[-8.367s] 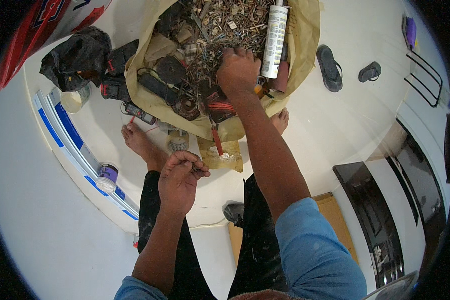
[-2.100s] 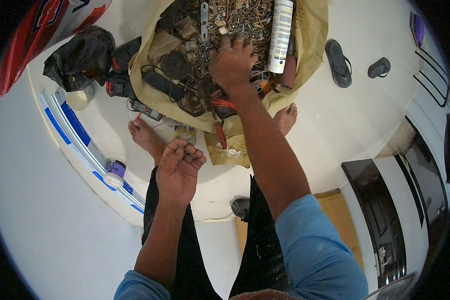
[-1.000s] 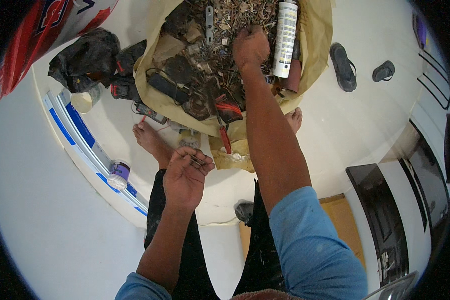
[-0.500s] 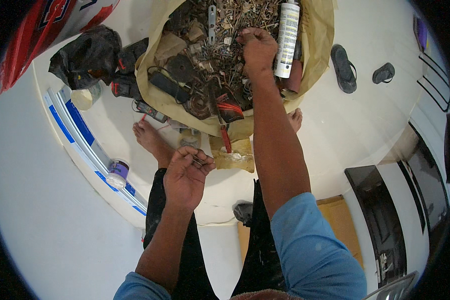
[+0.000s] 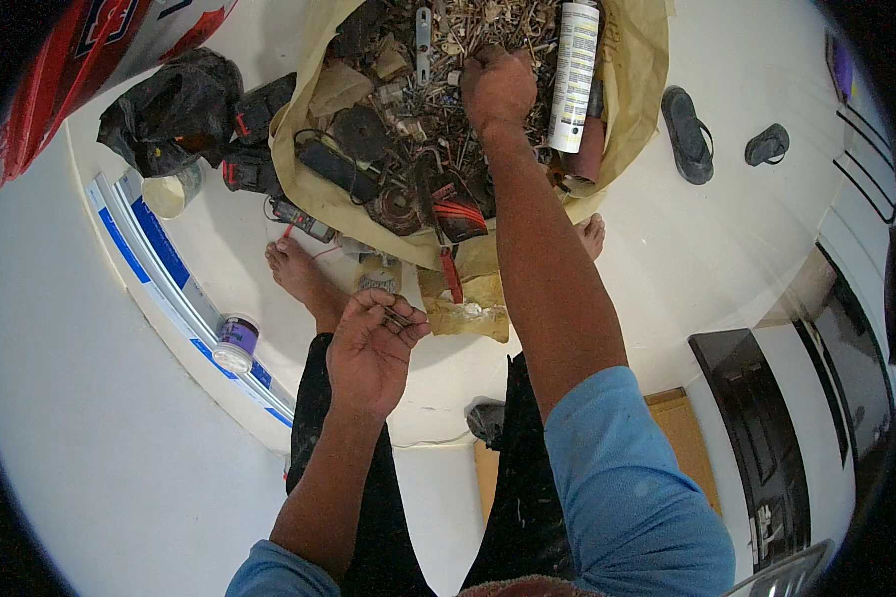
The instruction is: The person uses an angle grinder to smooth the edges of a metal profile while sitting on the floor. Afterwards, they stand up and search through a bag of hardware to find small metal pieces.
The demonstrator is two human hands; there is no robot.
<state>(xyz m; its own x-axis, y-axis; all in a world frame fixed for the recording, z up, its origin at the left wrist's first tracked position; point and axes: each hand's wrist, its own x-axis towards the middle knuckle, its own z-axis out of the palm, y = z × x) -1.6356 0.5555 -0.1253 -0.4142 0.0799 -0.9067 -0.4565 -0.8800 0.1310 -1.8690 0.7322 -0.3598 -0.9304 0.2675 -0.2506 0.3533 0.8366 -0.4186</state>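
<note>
My right hand [image 5: 500, 92] reaches down into a pile of loose screws and nails [image 5: 446, 114] inside a wide yellowish bag [image 5: 632, 90] with its mouth spread. Its fingers are bent together, their tips hidden among the pieces. Palm up, my left hand [image 5: 368, 358] is held above my lap near the bag's close edge, thumb and fingers curled around thin screws [image 5: 396, 319]. Close to the right hand, a slim metal plate with holes [image 5: 423, 45] lies on the left and a white sealant tube [image 5: 573, 80] on the right. A red-handled tool [image 5: 451, 274] pokes over the near rim.
Left of the bag are a black plastic bag [image 5: 174, 109], black-and-red tool batteries [image 5: 252, 169] and a multimeter [image 5: 303, 221]. A purple-and-white tub [image 5: 236, 343] stands beside long blue-and-white strips [image 5: 159, 244]. Dark sandals [image 5: 687, 134] lie at the right, near a dark door [image 5: 752, 428].
My right hand has shifted slightly left and farther into the pile, its fingers now turned down. My left hand has stayed in place with its screws.
</note>
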